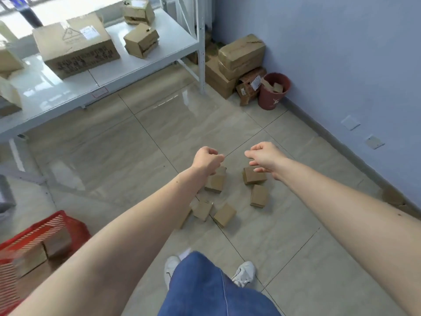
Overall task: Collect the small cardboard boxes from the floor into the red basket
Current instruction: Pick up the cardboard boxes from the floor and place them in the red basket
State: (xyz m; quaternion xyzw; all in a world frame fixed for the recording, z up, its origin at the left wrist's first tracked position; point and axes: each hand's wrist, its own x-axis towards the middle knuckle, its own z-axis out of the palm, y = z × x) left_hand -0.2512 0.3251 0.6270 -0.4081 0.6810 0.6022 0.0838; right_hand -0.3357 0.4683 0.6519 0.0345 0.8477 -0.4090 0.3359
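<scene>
My left hand (208, 159) fisted, empty | right hand (265, 156) loosely curled, empty | both above small cardboard boxes (258, 196) on floor (136, 156) | red basket (34, 231) lower left.

Red basket (34, 226) blurred, edge-cropped

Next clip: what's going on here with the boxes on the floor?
A person stands over a scatter of small cardboard boxes on the tiled floor, both arms stretched out above them. The left hand is curled with nothing in its grip; the right hand hangs loosely open just above one box. The red basket at the person's left already holds a few boxes, and several remain to collect.
</scene>
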